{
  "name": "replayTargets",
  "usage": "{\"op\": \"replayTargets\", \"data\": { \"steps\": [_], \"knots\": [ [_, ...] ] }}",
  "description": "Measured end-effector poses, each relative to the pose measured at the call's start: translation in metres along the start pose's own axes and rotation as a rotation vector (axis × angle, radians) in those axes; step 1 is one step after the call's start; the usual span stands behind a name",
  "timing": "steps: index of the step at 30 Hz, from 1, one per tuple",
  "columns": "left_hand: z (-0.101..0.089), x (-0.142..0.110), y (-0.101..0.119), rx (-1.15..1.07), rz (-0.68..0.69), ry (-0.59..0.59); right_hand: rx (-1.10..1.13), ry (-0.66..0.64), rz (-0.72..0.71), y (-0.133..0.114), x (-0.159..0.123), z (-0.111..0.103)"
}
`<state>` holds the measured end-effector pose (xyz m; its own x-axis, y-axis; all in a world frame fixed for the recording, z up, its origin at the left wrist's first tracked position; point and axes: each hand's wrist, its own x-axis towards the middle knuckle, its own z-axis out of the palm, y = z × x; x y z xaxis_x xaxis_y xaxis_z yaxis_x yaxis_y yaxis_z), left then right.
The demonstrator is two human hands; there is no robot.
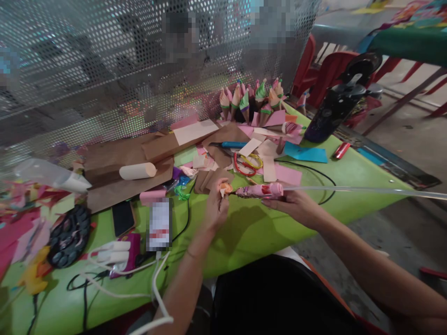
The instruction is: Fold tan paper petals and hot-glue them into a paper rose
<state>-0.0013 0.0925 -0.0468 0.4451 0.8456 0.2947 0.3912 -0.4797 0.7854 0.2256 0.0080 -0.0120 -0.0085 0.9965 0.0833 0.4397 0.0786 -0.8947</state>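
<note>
My left hand point(213, 211) is closed around a small piece of orange crepe paper point(226, 187), held over the green table. A pink hot glue gun point(261, 190) is in my right hand point(296, 204), lying level with its stained nozzle pointing left at the orange paper. Whether the nozzle touches the paper I cannot tell. A long clear glue stick point(349, 189) runs out of the gun's back toward the right. Stacked brown paper pieces point(206, 181) lie just behind my left hand. Behind the gun are red-and-yellow-handled scissors point(247, 165).
Paper ice-cream cones point(260, 95) stand at the back, near a dark bottle point(333, 109). A blue cutter point(232, 144) lies among paper scraps. Phones point(159, 225), white cables point(122, 295) and a yellow corded tool point(35, 274) occupy the left. A perforated metal screen point(139, 79) borders the table point(240, 242).
</note>
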Motion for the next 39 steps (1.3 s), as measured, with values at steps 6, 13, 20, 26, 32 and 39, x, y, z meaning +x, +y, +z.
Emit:
{"op": "replayTargets", "data": {
  "steps": [6, 13, 20, 26, 32, 39],
  "knots": [
    [0.002, 0.000, 0.000, -0.047, -0.008, 0.012, -0.072, -0.007, -0.087, -0.004, 0.000, -0.001],
    [0.001, 0.000, 0.003, -0.024, -0.022, 0.006, -0.214, -0.036, -0.143, -0.015, 0.001, -0.001],
    [-0.001, -0.001, 0.005, 0.025, -0.034, 0.000, -0.326, -0.014, -0.209, -0.017, 0.003, -0.003],
    [-0.001, -0.002, 0.006, 0.026, -0.038, 0.004, -0.355, 0.005, -0.203, -0.018, 0.004, -0.005],
    [0.000, -0.001, 0.003, -0.004, -0.020, 0.001, -0.310, 0.002, -0.180, -0.017, 0.003, -0.005],
    [0.001, -0.002, 0.002, 0.006, -0.017, 0.004, -0.272, -0.029, -0.150, -0.022, 0.001, -0.005]
  ]
}}
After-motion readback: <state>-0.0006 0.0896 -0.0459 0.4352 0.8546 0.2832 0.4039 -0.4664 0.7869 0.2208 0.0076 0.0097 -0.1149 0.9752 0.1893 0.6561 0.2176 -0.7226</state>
